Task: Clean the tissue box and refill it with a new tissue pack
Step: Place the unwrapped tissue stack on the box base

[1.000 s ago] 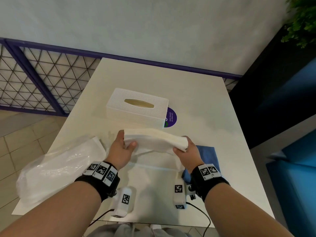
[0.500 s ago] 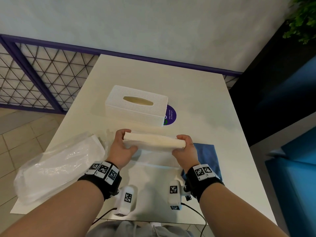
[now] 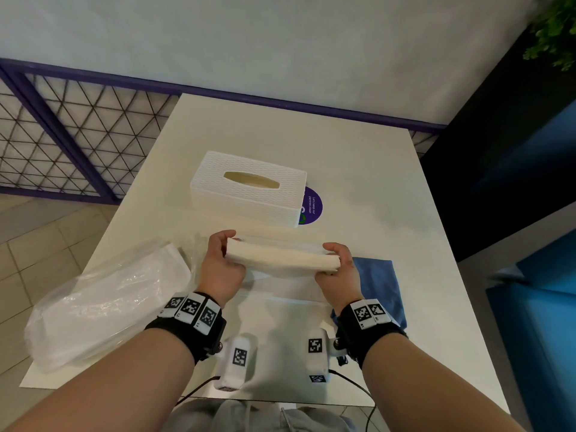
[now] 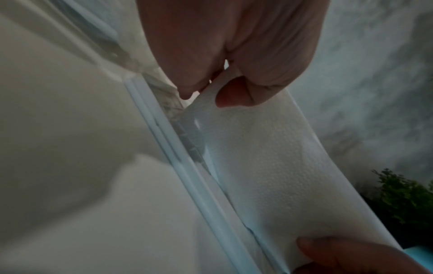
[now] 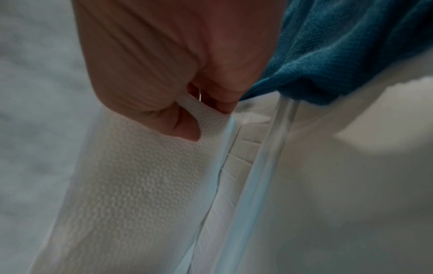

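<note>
A stack of white embossed tissues [image 3: 282, 260] is held level just above the table, one hand on each short end. My left hand [image 3: 221, 263] grips the left end, thumb on the near side [image 4: 225, 89]. My right hand [image 3: 338, 269] grips the right end [image 5: 199, 115]. The tissues [image 4: 269, 157] sag slightly between the hands. Under them lies an opened clear wrapper [image 3: 280, 291]. The white woven-pattern tissue box [image 3: 249, 188] stands behind the hands, its oval slot facing up.
A bulky clear plastic bag with a white pack inside [image 3: 103, 300] lies at the table's left front. A blue cloth [image 3: 380, 282] lies under my right wrist. A purple round sticker [image 3: 312, 205] shows beside the box. The table's edges are near on both sides.
The tissue stack has turned from showing its broad loose face to a tighter bundle squeezed between both hands. The hands have stayed in about the same spot.
</note>
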A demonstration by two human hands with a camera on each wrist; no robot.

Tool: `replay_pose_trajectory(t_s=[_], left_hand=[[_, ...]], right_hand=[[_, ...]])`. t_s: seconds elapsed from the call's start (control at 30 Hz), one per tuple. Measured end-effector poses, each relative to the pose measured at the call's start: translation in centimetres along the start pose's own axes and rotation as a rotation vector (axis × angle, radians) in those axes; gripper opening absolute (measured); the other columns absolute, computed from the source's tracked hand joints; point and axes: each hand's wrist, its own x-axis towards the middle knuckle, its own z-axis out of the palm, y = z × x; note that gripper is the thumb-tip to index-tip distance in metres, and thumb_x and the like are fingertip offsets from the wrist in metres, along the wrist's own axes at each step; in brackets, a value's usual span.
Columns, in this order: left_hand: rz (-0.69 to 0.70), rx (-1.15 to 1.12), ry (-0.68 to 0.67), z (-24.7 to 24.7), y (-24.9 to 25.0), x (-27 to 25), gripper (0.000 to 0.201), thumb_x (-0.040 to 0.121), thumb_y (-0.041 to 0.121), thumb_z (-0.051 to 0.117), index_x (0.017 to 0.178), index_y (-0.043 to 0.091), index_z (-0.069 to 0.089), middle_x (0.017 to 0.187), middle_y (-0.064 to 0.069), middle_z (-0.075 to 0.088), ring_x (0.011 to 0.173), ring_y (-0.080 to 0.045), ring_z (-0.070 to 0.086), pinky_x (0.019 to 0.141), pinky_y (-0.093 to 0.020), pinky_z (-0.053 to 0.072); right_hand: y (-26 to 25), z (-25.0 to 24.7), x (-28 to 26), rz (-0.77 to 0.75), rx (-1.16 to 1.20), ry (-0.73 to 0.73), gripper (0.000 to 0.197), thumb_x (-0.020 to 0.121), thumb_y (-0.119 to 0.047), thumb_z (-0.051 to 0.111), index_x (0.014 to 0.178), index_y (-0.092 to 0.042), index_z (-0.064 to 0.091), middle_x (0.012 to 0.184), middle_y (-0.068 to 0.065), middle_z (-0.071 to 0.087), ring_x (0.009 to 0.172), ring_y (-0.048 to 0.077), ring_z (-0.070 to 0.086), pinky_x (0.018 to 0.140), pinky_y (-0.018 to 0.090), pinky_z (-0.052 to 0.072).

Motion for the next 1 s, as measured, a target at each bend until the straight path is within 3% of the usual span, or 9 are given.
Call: replay_pose_trajectory(t_s=[0.1,0.2,0.4,0.57,0.63,0.77,0.83,0.93,1.0], left_hand=[[0.033,0.194,-0.002,-0.6,0.0,0.1,0.062,0.075,-0.012,0.056,0.131,0.012,0.044,0.117,0.000,0.052,0.105,-0.015,0.052,0.085,-0.018,0.040],[0.097,0.314,-0.005,-1.5,0.1,0.1,0.066,0.073,-0.006,0.061,0.133,0.015,0.045,0.124,0.000,0.046,0.111,-0.011,0.048,0.089,-0.023,0.041],[0.153,0.409,0.046,-2.6,1.0,-0.4,0.056,0.078,-0.007,0.058,0.127,0.017,0.050,0.130,-0.003,0.041,0.104,-0.008,0.051,0.082,-0.021,0.045],[0.241,0.495,0.050,-2.9,1.3,-0.6,0.047,0.077,-0.010,0.059,0.119,0.009,0.058,0.130,-0.005,0.042,0.104,-0.015,0.052,0.091,-0.037,0.052],[0.280,0.507,0.061,-3.0,1.5,-0.8,0.046,0.077,-0.011,0.058,0.119,0.009,0.060,0.134,-0.006,0.041,0.106,-0.017,0.054,0.089,-0.033,0.053],[0.339,0.466,0.064,-2.9,1.8,-1.2,0.047,0.075,-0.010,0.059,0.117,0.012,0.060,0.131,-0.001,0.041,0.102,-0.011,0.053,0.079,-0.009,0.043],[0.319,0.449,0.045,-2.7,1.8,-1.2,0.054,0.073,-0.009,0.062,0.122,0.013,0.057,0.132,-0.001,0.039,0.106,-0.012,0.052,0.085,-0.014,0.045],[0.128,0.438,-0.097,-2.3,1.5,-0.5,0.081,0.069,-0.006,0.065,0.140,0.021,0.036,0.135,0.000,0.034,0.113,-0.014,0.046,0.098,-0.028,0.044],[0.002,0.380,-0.190,-2.0,1.4,-0.1,0.082,0.069,-0.006,0.062,0.137,0.027,0.033,0.129,0.003,0.043,0.104,-0.020,0.054,0.089,-0.034,0.050]], right_hand=[[0.0,0.0,0.1,-0.001,-0.011,-0.002,0.048,0.078,0.000,0.055,0.115,-0.030,0.050,0.079,-0.009,0.059,0.068,0.009,0.058,0.058,0.011,0.045],[-0.1,0.0,0.4,0.019,-0.017,-0.001,0.046,0.079,-0.003,0.055,0.114,-0.033,0.051,0.078,-0.007,0.060,0.067,0.010,0.058,0.059,0.016,0.045],[-0.6,-0.3,0.7,0.027,-0.045,-0.008,0.045,0.079,-0.003,0.054,0.111,-0.035,0.051,0.073,-0.008,0.059,0.063,0.009,0.056,0.055,0.018,0.045],[-1.0,-0.3,0.8,0.041,-0.046,-0.031,0.044,0.078,0.001,0.055,0.107,-0.031,0.056,0.070,-0.008,0.057,0.063,0.013,0.056,0.066,0.032,0.053],[-1.1,-0.3,0.8,0.055,-0.030,-0.032,0.044,0.078,0.002,0.054,0.106,-0.031,0.056,0.072,-0.006,0.058,0.065,0.015,0.056,0.069,0.034,0.055],[-1.4,-0.5,0.9,0.079,-0.004,-0.037,0.042,0.078,0.000,0.055,0.108,-0.029,0.057,0.077,-0.007,0.059,0.068,0.010,0.055,0.071,0.033,0.053],[-1.5,-0.5,1.1,0.085,0.010,-0.050,0.042,0.078,0.001,0.056,0.108,-0.028,0.058,0.079,-0.009,0.059,0.071,0.009,0.055,0.070,0.029,0.052],[-1.6,-0.5,1.2,0.086,0.023,-0.060,0.041,0.078,0.002,0.056,0.108,-0.025,0.058,0.081,-0.008,0.059,0.073,0.006,0.055,0.063,0.020,0.048],[-1.7,-0.5,1.2,0.085,0.016,-0.061,0.041,0.078,0.003,0.055,0.107,-0.025,0.058,0.081,-0.009,0.059,0.075,0.008,0.055,0.065,0.021,0.048]])
